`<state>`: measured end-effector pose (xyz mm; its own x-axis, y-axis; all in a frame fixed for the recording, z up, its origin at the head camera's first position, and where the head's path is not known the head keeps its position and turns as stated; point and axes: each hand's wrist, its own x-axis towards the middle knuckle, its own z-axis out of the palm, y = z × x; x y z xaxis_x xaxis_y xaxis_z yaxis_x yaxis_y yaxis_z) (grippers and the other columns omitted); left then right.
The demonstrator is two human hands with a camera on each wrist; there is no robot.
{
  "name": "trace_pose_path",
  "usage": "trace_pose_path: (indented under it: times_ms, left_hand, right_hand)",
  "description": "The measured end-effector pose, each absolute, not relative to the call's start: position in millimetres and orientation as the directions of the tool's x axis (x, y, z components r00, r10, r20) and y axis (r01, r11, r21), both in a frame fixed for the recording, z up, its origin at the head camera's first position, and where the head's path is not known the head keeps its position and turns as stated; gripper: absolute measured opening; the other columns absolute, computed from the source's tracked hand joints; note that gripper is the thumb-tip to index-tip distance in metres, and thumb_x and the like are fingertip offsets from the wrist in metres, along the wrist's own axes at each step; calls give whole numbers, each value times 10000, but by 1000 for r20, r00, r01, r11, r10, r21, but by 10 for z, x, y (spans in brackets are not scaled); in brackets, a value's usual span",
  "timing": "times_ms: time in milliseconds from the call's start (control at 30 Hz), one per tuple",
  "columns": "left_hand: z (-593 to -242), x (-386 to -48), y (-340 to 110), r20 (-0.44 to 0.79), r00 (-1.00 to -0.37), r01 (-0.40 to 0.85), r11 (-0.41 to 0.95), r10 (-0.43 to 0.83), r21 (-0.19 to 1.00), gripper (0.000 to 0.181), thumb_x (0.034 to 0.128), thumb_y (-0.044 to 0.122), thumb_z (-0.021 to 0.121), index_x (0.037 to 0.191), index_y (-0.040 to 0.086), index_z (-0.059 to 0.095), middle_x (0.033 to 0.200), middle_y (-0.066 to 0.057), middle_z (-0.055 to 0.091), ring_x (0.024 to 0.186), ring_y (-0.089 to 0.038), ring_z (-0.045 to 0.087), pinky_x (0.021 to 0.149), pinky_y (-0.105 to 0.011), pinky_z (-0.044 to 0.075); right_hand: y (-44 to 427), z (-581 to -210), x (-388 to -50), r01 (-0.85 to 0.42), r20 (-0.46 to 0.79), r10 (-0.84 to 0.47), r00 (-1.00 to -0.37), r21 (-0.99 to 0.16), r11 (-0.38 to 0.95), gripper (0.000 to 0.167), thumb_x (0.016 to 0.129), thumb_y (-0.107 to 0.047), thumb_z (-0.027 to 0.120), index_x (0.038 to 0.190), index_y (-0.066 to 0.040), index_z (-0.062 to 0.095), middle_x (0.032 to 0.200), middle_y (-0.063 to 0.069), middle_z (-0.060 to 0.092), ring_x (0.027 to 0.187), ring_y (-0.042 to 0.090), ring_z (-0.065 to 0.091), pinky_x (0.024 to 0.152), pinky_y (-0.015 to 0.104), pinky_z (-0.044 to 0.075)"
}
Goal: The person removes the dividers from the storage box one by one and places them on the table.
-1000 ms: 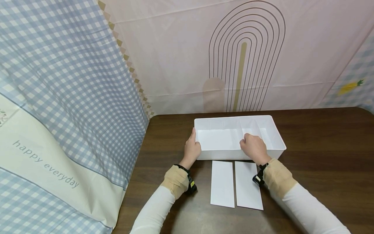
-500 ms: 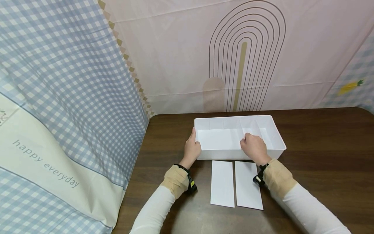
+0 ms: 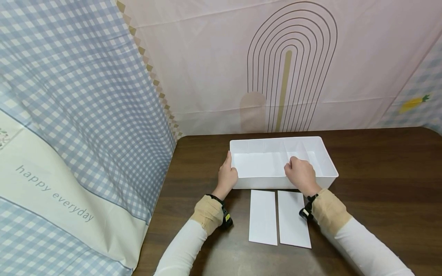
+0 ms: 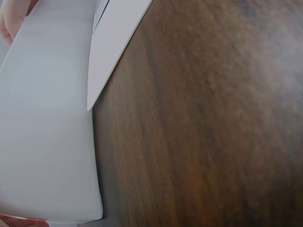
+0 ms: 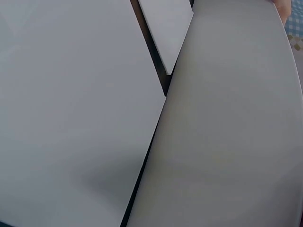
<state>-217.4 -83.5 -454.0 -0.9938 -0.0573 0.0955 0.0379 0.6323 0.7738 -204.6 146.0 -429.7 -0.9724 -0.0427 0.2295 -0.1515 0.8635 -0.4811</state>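
A long white plastic box (image 3: 259, 182) stands at the far side of the table. My left hand (image 3: 227, 178) grips its left end, thumb over the near corner and index finger along the side. Inside the box's right half stands a thin white divider (image 3: 293, 150), with the curled fingers of my right hand (image 3: 301, 175) at its near end, just over the front wall. The fingertips are hidden; they appear to pinch the divider. Two flat white panels, a left one (image 3: 263, 217) and a right one (image 3: 292, 219), lie side by side before the box.
The brown wooden table (image 3: 386, 191) extends on both sides of the box. Behind it hangs a pale pink cloth (image 3: 203, 69), and a blue checked cloth (image 3: 86, 76) drapes at the left. A black wrist camera (image 3: 305, 211) is over the right panel.
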Motion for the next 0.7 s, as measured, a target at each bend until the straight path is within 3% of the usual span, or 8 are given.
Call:
trace_pose_path:
  times_ms: [100,167,233,267,333,400,500,700]
  left_hand:
    - [-4537,-2166,-831,98,-993,39,631,-59,775,622,826,-35,333,1417,77,175,1427,-89,288,558,-179,395,803,-326,392]
    - [-4535,-2162,-828,100,-993,40,629,-60,776,619,827,-35,333,1416,74,176,1427,-88,287,731,-227,518,836,-333,395]
    - [-4535,-2160,-826,102,-993,41,627,-62,778,617,828,-35,335,1416,74,178,1427,-87,287,877,-245,533,848,-337,395]
    - [-4536,-2161,-828,103,-993,42,628,-62,777,617,828,-35,334,1415,72,180,1427,-88,287,891,-244,532,848,-335,395]
    - [-4536,-2162,-831,100,-993,40,627,-61,778,618,827,-35,332,1416,73,178,1428,-90,285,748,-225,528,811,-328,402]
    - [-4537,-2165,-835,97,-994,39,626,-59,779,621,825,-36,330,1416,75,176,1428,-90,284,551,-180,396,756,-320,398]
    - [-4537,-2165,-836,98,-993,39,631,-59,775,623,822,-38,331,1416,75,179,1426,-92,290,500,-143,299,723,-313,394]
    - [-4539,-2164,-829,102,-993,40,634,-62,772,619,826,-34,328,1416,78,179,1428,-86,289,831,-237,533,793,-327,395]
  right_hand:
    - [1454,-4310,-2054,-150,244,-33,-969,-482,863,225,829,-117,450,616,-43,454,481,28,405,426,149,354,393,250,260]
    - [1450,-4314,-2061,-149,252,-26,-967,-484,862,227,828,-119,451,613,-46,451,482,26,403,427,149,353,394,250,260]
    - [1448,-4318,-2065,-151,258,-23,-966,-485,861,230,827,-120,454,609,-47,447,481,24,397,427,149,349,395,251,258]
    - [1447,-4317,-2065,-152,261,-24,-965,-486,861,232,827,-119,454,607,-47,445,481,24,394,427,148,347,394,250,256]
    - [1446,-4315,-2066,-154,262,-25,-965,-486,860,232,827,-119,457,606,-47,445,480,23,393,426,146,345,394,249,255]
    - [1448,-4313,-2063,-156,263,-26,-964,-486,860,234,827,-118,457,605,-45,445,479,24,395,426,146,345,394,248,254]
    - [1447,-4307,-2064,-156,264,-25,-964,-487,859,237,827,-121,459,603,-47,442,478,24,397,426,146,346,395,248,255]
    - [1451,-4296,-2060,-154,263,-24,-965,-488,859,244,828,-128,455,597,-54,426,482,20,380,431,148,343,398,249,251]
